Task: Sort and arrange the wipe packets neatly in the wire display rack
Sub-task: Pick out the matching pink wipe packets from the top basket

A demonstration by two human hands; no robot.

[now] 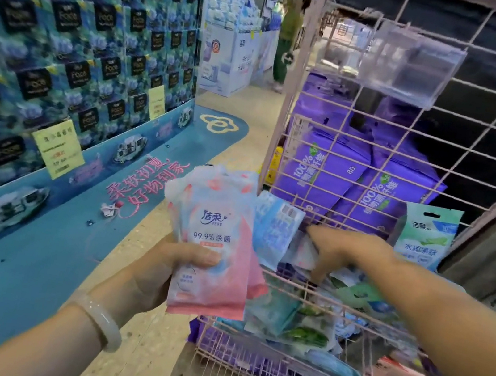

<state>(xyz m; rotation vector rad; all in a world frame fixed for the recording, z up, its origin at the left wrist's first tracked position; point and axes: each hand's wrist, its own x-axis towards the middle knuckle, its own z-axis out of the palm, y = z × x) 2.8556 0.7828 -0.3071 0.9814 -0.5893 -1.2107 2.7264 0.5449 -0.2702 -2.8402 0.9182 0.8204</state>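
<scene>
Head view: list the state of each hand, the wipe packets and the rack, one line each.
Left hand: shut on the pink packets, held upright.
Right hand: fingers spread, reaching into the rack.
Loose packets: jumbled in the basket, unsorted.
Green packet: upright at the rack's right side.
Wire rack: standing, purple packs behind its grid.

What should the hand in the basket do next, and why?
Probably pick one more pink packet out of the jumble. The right hand is reaching open into the mixed packets in the wire rack, while the left hand already holds a bunch of matching pink packets.
</scene>
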